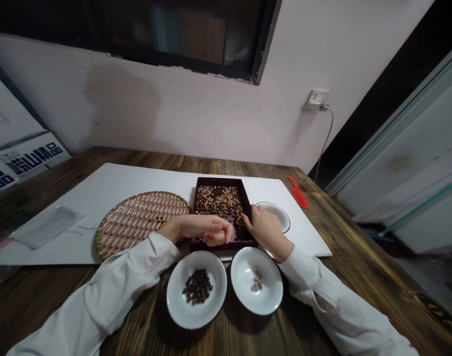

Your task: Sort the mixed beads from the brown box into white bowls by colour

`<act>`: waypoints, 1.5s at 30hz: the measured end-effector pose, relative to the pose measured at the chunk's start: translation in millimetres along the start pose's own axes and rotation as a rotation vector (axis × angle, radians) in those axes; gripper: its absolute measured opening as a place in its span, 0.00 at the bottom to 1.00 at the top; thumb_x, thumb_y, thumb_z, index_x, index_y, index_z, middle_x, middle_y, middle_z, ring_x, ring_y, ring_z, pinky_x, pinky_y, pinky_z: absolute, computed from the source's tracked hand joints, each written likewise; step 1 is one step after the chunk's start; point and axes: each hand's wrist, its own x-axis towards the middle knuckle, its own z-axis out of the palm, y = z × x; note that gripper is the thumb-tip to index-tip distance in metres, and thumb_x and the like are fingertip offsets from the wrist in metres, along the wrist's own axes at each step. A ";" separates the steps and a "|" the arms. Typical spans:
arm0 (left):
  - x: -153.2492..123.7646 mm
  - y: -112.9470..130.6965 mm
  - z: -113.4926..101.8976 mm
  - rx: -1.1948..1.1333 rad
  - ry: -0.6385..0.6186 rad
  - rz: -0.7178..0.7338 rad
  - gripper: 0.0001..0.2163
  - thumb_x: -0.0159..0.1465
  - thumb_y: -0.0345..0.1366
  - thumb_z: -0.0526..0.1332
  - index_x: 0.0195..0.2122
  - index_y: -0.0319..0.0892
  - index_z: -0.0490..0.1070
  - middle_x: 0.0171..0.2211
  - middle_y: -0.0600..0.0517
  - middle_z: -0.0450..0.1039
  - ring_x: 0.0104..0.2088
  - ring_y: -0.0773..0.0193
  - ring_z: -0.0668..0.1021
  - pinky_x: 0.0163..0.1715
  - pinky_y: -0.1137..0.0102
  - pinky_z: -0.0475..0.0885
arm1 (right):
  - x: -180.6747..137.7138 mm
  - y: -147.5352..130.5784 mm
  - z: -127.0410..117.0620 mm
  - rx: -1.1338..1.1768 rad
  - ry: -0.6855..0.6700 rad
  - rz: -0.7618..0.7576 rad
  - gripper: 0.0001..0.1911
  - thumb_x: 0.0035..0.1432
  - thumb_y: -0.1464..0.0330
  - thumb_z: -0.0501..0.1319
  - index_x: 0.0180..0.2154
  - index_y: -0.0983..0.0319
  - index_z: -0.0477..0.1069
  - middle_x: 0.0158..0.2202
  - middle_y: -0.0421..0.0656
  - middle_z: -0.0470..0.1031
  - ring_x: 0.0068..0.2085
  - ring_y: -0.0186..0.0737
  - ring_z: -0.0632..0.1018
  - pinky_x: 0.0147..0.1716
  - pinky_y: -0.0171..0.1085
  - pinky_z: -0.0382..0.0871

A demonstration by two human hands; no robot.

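- Plainly, the head view shows a wide woven tray (129, 217) left of the dark red tray (220, 181), its right end close to the left forearm.
- Two white bowls stand side by side on the near side: the left bowl (196, 315) holds dark brown beads, the right bowl (244, 277) a few pale ones.
- A third bowl (280, 215) sits partly behind the right hand (265, 225).
- A white board (307, 232) runs past the dark red tray on both sides; wooden table (255, 169) shows between it and the wall, with a red tool (299, 193) off its right edge.
- Small round mixed beads (218, 200), cream, ochre and dark brown, lie thick across the dark red tray's far part.
- The left hand (203, 227) hangs over the near part, fingers curled inward; I can't tell whether they grip anything.
- The right hand bends over the right rim, thumb and fingers slightly parted near the beads; any hold is hidden.
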 end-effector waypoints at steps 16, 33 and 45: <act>2.2 3.0 1.0 -0.055 0.050 -0.057 0.31 0.60 0.66 0.43 0.37 0.40 0.63 0.21 0.59 0.52 0.18 0.72 0.50 0.17 0.73 0.45 | 0.3 -0.1 -0.6 -0.016 -0.006 0.002 0.18 0.68 0.58 0.48 0.46 0.65 0.65 0.42 0.51 0.75 0.41 0.45 0.79 0.31 0.36 0.65; 3.7 6.8 5.6 -0.120 0.165 -0.134 0.11 0.50 0.27 0.57 0.36 0.38 0.67 0.22 0.57 0.60 0.18 0.75 0.54 0.18 0.78 0.52 | 0.3 -0.1 0.6 0.003 0.017 0.006 0.17 0.68 0.58 0.49 0.45 0.65 0.66 0.41 0.49 0.75 0.40 0.46 0.79 0.29 0.37 0.64; 4.6 6.0 4.6 -0.162 0.156 -0.156 0.10 0.48 0.25 0.55 0.33 0.37 0.69 0.21 0.56 0.61 0.18 0.75 0.55 0.18 0.79 0.52 | 0.3 1.0 2.9 0.013 0.030 0.002 0.18 0.67 0.57 0.49 0.45 0.65 0.67 0.41 0.49 0.76 0.39 0.47 0.79 0.29 0.37 0.64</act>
